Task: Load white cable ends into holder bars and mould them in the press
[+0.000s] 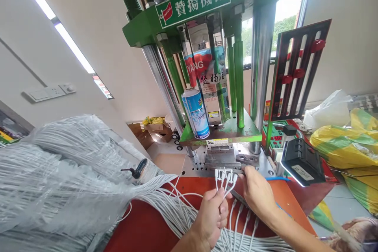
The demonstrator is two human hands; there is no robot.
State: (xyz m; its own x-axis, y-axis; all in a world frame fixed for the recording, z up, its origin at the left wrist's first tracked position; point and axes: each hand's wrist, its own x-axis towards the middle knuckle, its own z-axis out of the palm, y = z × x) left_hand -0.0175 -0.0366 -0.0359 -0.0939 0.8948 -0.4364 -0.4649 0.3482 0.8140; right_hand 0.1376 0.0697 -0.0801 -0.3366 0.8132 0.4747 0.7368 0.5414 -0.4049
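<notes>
Left hand [212, 215] clamping slim white cables [227, 186], plugs [229, 177] fanning before the steel block [223, 158].
Right hand [257, 192] curling alongside, can't tell grip; glossy can [197, 115] standing on green plate [249, 126], cable bundle [171, 206] crowding orange tabletop [136, 226].

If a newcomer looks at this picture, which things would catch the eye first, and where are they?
Probably the tall green machine in the centre, with a blue-and-white spray can standing upright on its lower green plate. Below it, the left hand holds several white cables near their plug ends. The large plastic-wrapped bundle filling the lower left of the view also stands out.
</notes>
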